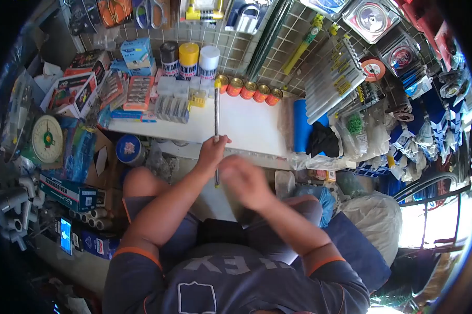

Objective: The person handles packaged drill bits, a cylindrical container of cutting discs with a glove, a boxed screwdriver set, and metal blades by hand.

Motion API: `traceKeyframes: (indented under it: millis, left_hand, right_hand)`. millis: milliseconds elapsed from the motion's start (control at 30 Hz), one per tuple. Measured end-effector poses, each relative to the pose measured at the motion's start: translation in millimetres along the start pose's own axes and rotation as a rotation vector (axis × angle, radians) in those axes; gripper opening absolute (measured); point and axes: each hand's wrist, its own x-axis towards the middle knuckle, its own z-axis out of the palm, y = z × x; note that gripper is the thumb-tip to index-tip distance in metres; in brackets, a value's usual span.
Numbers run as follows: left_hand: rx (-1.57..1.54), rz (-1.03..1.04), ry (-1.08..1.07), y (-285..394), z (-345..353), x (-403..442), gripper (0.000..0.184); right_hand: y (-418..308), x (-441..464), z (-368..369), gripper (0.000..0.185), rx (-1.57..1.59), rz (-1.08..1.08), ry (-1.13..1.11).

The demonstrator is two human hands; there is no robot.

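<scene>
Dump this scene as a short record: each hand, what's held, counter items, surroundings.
left hand: grips rod
right hand: motion-blurred, near rod's lower part; contact and grip unclear
rod: long, thin, yellow at both ends; far part over counter
tins: five, red, in a row at counter's back
spray cans: three (dark, yellow, white), left of tins
dial scale: far left
phone: lower left, screen lit

Shiny metallic rod (217, 115), smooth tabletop (251, 123)
</scene>
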Motion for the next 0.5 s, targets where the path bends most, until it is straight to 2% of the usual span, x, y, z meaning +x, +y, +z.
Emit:
traceKeyframes:
  millis: [33, 67, 167, 267, 367, 467, 500]
  left_hand:
    - [-0.043, -0.122, -0.058, 12, -2, -8, 0.027]
    - [-0.038, -0.103, -0.032, 4, 0, -5, 0.027]
    - [-0.123, -0.110, -0.056, 3, 0, -13, 0.028]
    - [-0.139, -0.131, -0.015, 6, 2, -21, 0.028]
    - [-0.111, -0.107, 0.002, 7, -2, -22, 0.028]
    - [-0.038, -0.068, 0.054, 8, -11, -16, 0.028]
    - [0.007, -0.058, 0.083, 10, -10, -14, 0.028]
  right_hand:
    - [-1, -5, 27, 0.017, -0.216, -0.220, -0.050]
    - [0, -9, 50, 0.016, -0.427, -0.443, -0.107]
    - [-10, -21, 89, 0.017, -0.599, -0.326, -0.037]
    - [-14, -22, 89, 0.020, -0.368, -0.446, -0.230]
    - [-13, -27, 86, 0.023, 0.223, -0.089, -0.466]
    - [-2, -11, 72, 0.030, 0.046, -0.244, -0.077]
    - [-2, -9, 70, 0.031, -0.027, -0.245, -0.110]
